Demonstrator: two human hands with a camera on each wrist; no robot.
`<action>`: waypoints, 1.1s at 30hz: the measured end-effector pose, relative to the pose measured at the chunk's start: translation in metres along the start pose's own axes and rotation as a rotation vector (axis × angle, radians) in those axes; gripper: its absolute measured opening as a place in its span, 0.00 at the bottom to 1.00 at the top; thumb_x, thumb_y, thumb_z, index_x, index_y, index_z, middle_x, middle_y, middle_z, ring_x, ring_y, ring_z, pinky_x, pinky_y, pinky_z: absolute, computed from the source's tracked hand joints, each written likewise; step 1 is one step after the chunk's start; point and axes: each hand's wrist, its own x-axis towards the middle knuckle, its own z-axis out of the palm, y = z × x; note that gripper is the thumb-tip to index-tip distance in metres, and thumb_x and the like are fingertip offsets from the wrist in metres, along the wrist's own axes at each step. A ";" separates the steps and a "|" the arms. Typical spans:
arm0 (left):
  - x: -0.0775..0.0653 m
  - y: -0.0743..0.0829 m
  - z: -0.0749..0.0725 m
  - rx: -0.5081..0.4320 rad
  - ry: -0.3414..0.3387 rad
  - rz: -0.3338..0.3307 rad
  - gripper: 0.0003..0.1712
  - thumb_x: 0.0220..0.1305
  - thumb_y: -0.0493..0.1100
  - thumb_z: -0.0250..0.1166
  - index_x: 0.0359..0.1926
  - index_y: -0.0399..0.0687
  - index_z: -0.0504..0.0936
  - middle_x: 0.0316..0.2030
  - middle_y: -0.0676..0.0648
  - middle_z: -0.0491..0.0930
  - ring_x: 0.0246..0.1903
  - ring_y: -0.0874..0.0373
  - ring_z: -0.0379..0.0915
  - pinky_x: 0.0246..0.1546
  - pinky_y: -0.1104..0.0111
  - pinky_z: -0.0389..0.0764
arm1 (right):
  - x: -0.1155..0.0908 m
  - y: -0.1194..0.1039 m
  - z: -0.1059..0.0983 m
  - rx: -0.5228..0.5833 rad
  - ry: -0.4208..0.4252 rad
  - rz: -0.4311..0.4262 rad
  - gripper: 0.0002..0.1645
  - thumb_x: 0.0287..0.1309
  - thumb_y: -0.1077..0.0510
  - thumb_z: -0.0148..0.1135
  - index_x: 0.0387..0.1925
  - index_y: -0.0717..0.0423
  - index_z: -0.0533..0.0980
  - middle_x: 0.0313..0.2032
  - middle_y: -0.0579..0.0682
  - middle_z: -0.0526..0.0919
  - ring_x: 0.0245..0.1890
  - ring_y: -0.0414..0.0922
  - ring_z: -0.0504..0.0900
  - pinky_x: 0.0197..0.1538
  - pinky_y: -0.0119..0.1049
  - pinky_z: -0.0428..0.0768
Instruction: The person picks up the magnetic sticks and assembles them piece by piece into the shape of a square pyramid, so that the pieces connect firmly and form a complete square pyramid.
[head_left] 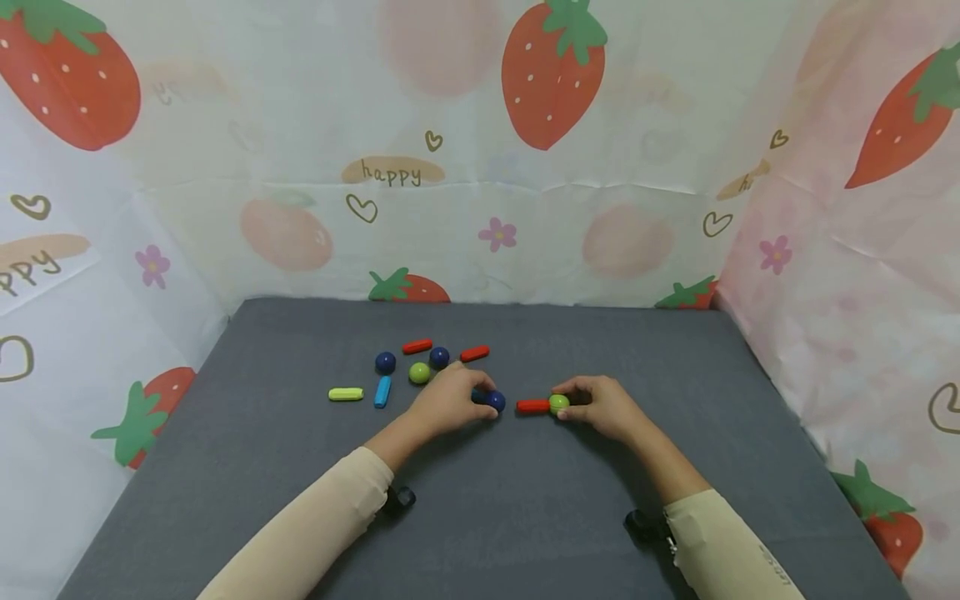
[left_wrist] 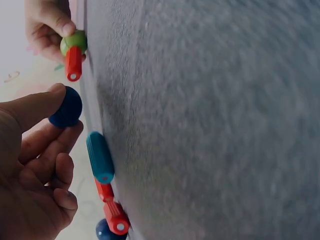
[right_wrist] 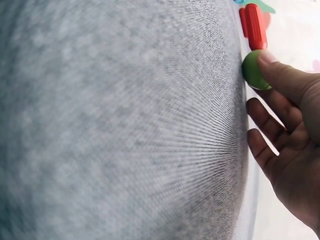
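My left hand point(head_left: 445, 398) pinches a dark blue ball point(head_left: 496, 402) between thumb and fingers, over the middle of the grey table. Beside that ball a blue stick point(left_wrist: 100, 158) lies partly hidden by the hand in the head view. To the right, my right hand point(head_left: 602, 407) pinches a green ball point(head_left: 558, 404) between thumb and fingers. A red stick point(head_left: 532, 407) joins the green ball and points left at the dark blue ball, with a small gap between them. The right wrist view shows the red stick's end point(right_wrist: 256, 27) against the ball, the other fingers apart.
Left of and behind my left hand lie two dark blue balls point(head_left: 386, 362), a green ball point(head_left: 419, 372), two red sticks point(head_left: 417, 346), a light blue stick point(head_left: 382, 392) and a yellow-green stick point(head_left: 346, 394). A strawberry-print cloth point(head_left: 465, 242) hangs behind the grey tabletop point(head_left: 510, 525).
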 end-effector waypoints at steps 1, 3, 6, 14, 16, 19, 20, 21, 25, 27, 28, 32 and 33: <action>0.001 0.001 0.001 0.007 -0.001 0.002 0.20 0.60 0.54 0.76 0.53 0.56 0.88 0.46 0.56 0.87 0.47 0.59 0.73 0.49 0.62 0.78 | 0.000 0.000 0.000 -0.001 0.001 0.002 0.22 0.58 0.56 0.75 0.55 0.49 0.84 0.50 0.48 0.87 0.50 0.46 0.84 0.53 0.46 0.82; 0.002 0.003 0.004 0.020 -0.003 -0.001 0.21 0.60 0.54 0.76 0.52 0.56 0.88 0.45 0.57 0.87 0.45 0.59 0.73 0.47 0.63 0.77 | 0.001 0.001 0.001 -0.004 0.004 0.005 0.22 0.58 0.55 0.75 0.55 0.49 0.84 0.50 0.48 0.87 0.50 0.46 0.84 0.53 0.45 0.82; 0.004 0.007 0.007 0.039 -0.006 -0.006 0.21 0.59 0.55 0.77 0.51 0.55 0.88 0.44 0.56 0.87 0.46 0.58 0.73 0.48 0.63 0.78 | 0.001 0.002 0.002 -0.007 0.010 0.006 0.22 0.58 0.55 0.75 0.55 0.49 0.84 0.50 0.48 0.87 0.51 0.47 0.84 0.54 0.46 0.82; 0.008 0.015 0.012 0.031 -0.036 -0.018 0.19 0.58 0.55 0.78 0.47 0.54 0.89 0.43 0.54 0.87 0.47 0.57 0.77 0.52 0.61 0.78 | 0.002 0.001 0.001 -0.003 0.009 0.000 0.22 0.59 0.54 0.75 0.55 0.50 0.84 0.50 0.48 0.87 0.51 0.47 0.84 0.55 0.48 0.81; 0.009 0.016 0.013 0.025 -0.039 -0.018 0.18 0.58 0.55 0.78 0.46 0.54 0.90 0.42 0.55 0.87 0.47 0.58 0.77 0.52 0.61 0.78 | 0.002 0.001 0.001 0.000 0.006 0.002 0.22 0.59 0.54 0.75 0.55 0.50 0.84 0.51 0.49 0.87 0.51 0.47 0.84 0.55 0.48 0.81; 0.010 0.016 0.013 0.023 -0.043 -0.022 0.18 0.58 0.55 0.78 0.46 0.54 0.90 0.41 0.56 0.87 0.46 0.58 0.77 0.51 0.61 0.78 | 0.002 0.002 0.000 0.003 0.004 0.007 0.21 0.59 0.54 0.75 0.54 0.49 0.85 0.51 0.48 0.87 0.51 0.47 0.84 0.55 0.48 0.81; 0.010 0.016 0.014 0.021 -0.043 -0.023 0.18 0.58 0.55 0.78 0.46 0.54 0.90 0.41 0.56 0.87 0.46 0.59 0.77 0.51 0.61 0.78 | 0.003 0.001 0.000 0.003 0.005 0.012 0.21 0.59 0.54 0.75 0.54 0.49 0.85 0.50 0.48 0.87 0.51 0.47 0.84 0.55 0.48 0.81; 0.010 0.016 0.014 0.020 -0.042 -0.023 0.18 0.58 0.55 0.78 0.46 0.54 0.90 0.41 0.56 0.87 0.45 0.59 0.77 0.51 0.62 0.78 | 0.003 0.001 0.000 0.003 0.002 0.014 0.21 0.59 0.54 0.75 0.54 0.49 0.85 0.50 0.48 0.87 0.51 0.47 0.84 0.55 0.48 0.81; 0.009 0.016 0.014 0.019 -0.040 -0.023 0.18 0.58 0.55 0.78 0.46 0.54 0.90 0.40 0.56 0.87 0.44 0.60 0.77 0.49 0.63 0.78 | 0.003 0.000 -0.001 -0.010 -0.007 0.019 0.21 0.59 0.54 0.75 0.54 0.49 0.84 0.50 0.48 0.87 0.51 0.47 0.84 0.56 0.48 0.81; 0.009 0.016 0.015 0.024 -0.037 -0.023 0.18 0.58 0.55 0.77 0.47 0.54 0.89 0.40 0.56 0.87 0.44 0.60 0.76 0.49 0.63 0.78 | 0.004 -0.001 -0.001 -0.016 -0.016 0.019 0.20 0.59 0.54 0.75 0.54 0.49 0.84 0.50 0.47 0.87 0.51 0.46 0.84 0.56 0.48 0.80; 0.009 0.016 0.015 0.028 -0.037 -0.023 0.18 0.59 0.55 0.77 0.47 0.54 0.89 0.40 0.56 0.87 0.44 0.60 0.76 0.49 0.63 0.77 | 0.004 -0.001 -0.002 -0.018 -0.020 0.020 0.20 0.59 0.54 0.75 0.53 0.49 0.84 0.50 0.47 0.87 0.51 0.46 0.83 0.56 0.48 0.80; 0.009 0.017 0.014 0.043 -0.031 -0.008 0.19 0.59 0.55 0.77 0.48 0.54 0.89 0.42 0.56 0.87 0.44 0.60 0.75 0.50 0.63 0.77 | 0.001 -0.002 -0.003 -0.018 -0.042 0.014 0.20 0.59 0.54 0.76 0.53 0.48 0.84 0.49 0.46 0.86 0.51 0.45 0.83 0.57 0.48 0.80; 0.009 0.017 0.014 0.047 -0.028 0.000 0.19 0.59 0.55 0.77 0.49 0.54 0.89 0.42 0.56 0.87 0.44 0.60 0.75 0.49 0.63 0.77 | 0.000 -0.003 -0.003 -0.021 -0.047 0.009 0.20 0.59 0.54 0.76 0.52 0.48 0.84 0.49 0.45 0.86 0.51 0.45 0.83 0.57 0.49 0.80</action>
